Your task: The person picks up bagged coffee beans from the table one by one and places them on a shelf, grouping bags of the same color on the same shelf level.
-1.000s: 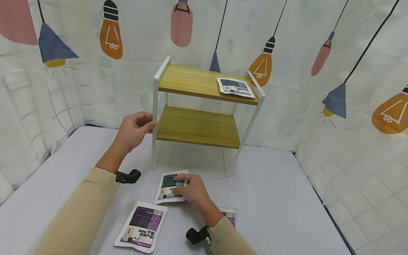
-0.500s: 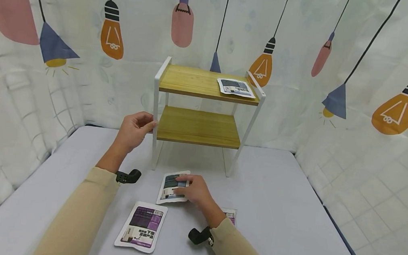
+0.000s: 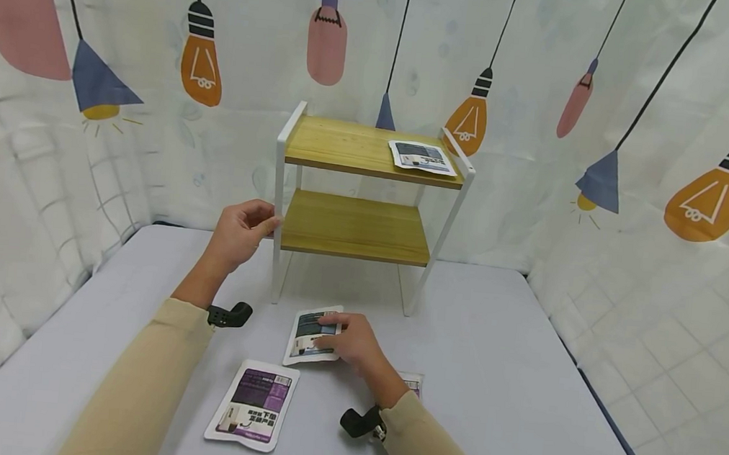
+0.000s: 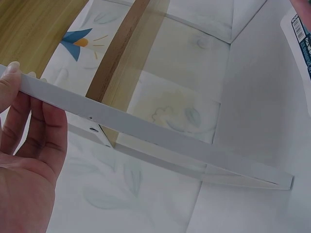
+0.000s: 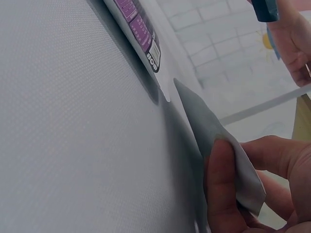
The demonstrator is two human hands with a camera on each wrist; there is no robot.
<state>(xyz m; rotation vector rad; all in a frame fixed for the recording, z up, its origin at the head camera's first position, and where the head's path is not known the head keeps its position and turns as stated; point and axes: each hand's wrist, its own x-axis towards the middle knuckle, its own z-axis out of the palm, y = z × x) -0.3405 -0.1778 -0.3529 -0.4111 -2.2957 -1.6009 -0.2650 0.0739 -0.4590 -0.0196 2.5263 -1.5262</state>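
The white table point(image 3: 520, 386) bears a two-tier shelf point(image 3: 354, 228) and purple-labelled pouches point(image 3: 253, 404).

Two-tier wooden shelf point(image 3: 345, 146), all white and yellow grain! The held flat white pouch point(image 3: 310, 330) flashes dark teal, the front-left flat white pouch point(image 3: 253, 402) purple! Beige fabric sleeves point(image 3: 136, 388); orange, pink and blue lamps point(image 3: 201, 72) splash the white fabric backdrop point(image 3: 248, 145)!

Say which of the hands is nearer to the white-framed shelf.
Left. The left hand grips the left side of the white-framed shelf; the right hand is apart from it, in front and lower, pinching a packet by its right edge.
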